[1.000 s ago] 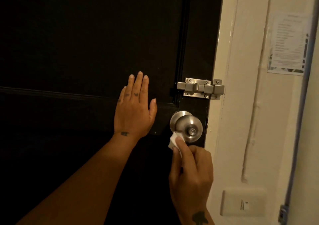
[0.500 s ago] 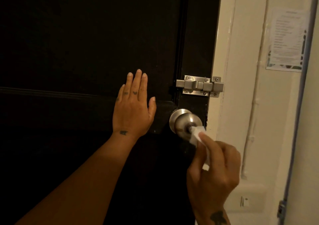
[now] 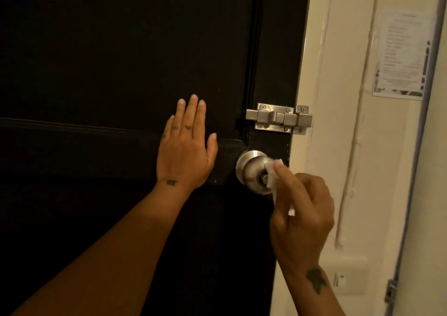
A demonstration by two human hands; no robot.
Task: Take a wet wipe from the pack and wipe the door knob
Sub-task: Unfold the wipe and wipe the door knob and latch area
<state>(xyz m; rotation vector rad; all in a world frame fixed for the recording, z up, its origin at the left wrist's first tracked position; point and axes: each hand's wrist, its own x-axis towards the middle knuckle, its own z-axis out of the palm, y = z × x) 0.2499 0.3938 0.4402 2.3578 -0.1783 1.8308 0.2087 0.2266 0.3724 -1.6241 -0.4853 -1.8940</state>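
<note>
A round steel door knob (image 3: 251, 170) sits on the right edge of a dark door (image 3: 121, 61). My right hand (image 3: 301, 221) holds a small white wet wipe (image 3: 273, 177) and presses it against the knob's right side with the forefinger. Part of the wipe hangs down behind my fingers. My left hand (image 3: 186, 146) lies flat on the door just left of the knob, fingers together and pointing up, holding nothing. The wipe pack is not in view.
A steel slide bolt (image 3: 278, 118) is mounted just above the knob, reaching onto the cream door frame (image 3: 321, 97). A printed paper notice (image 3: 402, 54) hangs on the wall at upper right. A wall switch plate (image 3: 348, 277) sits at lower right.
My right hand has carried the wipe from the knob's lower left, across its front, up to its right side. My left hand has stayed flat on the door.
</note>
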